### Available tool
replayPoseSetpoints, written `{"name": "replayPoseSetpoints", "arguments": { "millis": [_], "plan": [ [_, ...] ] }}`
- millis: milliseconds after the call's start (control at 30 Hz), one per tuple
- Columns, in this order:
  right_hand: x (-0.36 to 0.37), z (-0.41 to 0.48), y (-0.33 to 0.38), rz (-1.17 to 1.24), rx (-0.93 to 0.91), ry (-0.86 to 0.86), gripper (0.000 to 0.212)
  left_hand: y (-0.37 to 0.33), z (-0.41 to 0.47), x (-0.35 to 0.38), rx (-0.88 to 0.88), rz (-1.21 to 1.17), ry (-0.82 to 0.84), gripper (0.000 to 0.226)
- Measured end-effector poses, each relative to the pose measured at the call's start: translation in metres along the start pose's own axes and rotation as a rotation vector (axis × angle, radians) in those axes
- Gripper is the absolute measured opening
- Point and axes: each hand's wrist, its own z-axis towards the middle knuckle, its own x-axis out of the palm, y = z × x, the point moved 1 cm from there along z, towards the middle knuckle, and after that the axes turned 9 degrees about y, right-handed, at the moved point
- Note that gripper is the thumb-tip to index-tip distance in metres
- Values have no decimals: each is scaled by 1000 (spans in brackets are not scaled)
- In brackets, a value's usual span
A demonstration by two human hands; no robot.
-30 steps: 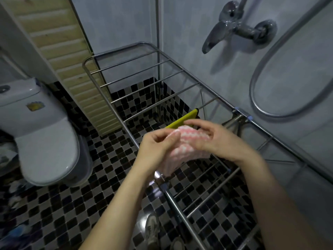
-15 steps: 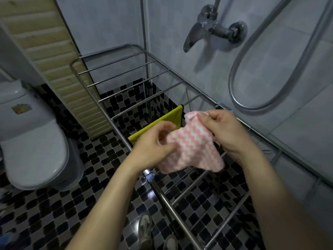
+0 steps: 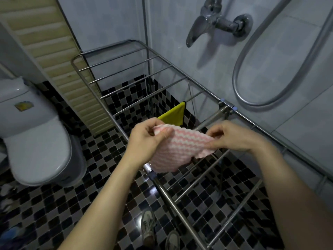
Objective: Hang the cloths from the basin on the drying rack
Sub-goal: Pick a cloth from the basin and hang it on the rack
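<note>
Starting nearest the camera, I see a pair of worn sneakers (image 3: 148, 226) on the chequered floor tiles (image 3: 54, 204), just beside the long left rail of the steel drying rack (image 3: 173, 201). Both bare forearms reach forward over that rail. The left hand (image 3: 144, 141) pinches one top corner of a pink-and-white wavy-striped cloth (image 3: 182, 147) between thumb and curled fingers. The right hand (image 3: 232, 136) pinches the opposite corner the same way, so the cloth is spread between them. It hangs in the air above the middle of the rack, its lower edge drooping in front of the left rail by a blue joint clip (image 3: 152, 175); I cannot tell if it touches the metal. Just beyond the hands a yellow cloth (image 3: 173, 115) is draped over one rung, nearer the rack's right rail. Further left stands a white toilet (image 3: 36, 141), lid down, with a small sticker (image 3: 23, 106) on the cistern, too blurred for me to read. On the far tiled wall are a chrome tap (image 3: 212, 20) and a looped shower hose (image 3: 252, 98).
</note>
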Motion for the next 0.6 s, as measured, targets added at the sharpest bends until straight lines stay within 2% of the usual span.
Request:
{"name": "replayPoseSetpoints", "arguments": {
  "millis": [67, 200, 267, 367, 433, 600],
  "plan": [
    [-7, -5, -9, 64, -5, -16, 9, 6, -4, -6, -29, 26, 45, 11],
    [-15, -3, -9, 633, -155, -58, 26, 15, -10, -8, -72, -230, 137, 10],
    [-15, 11, -9, 770, -138, -119, 33, 19, -9, -10, -116, -337, 125, 9],
    [-1, 47, -10, 661, -2, -278, 33, 41, -2, -10, -246, -195, -22, 12],
    [14, 74, -11, 521, 79, -342, 27, 66, 6, -13, -321, 57, -138, 12],
    [39, 118, -12, 243, 139, -458, 28, 94, 17, -18, -389, 569, -239, 22]
  ]
}}
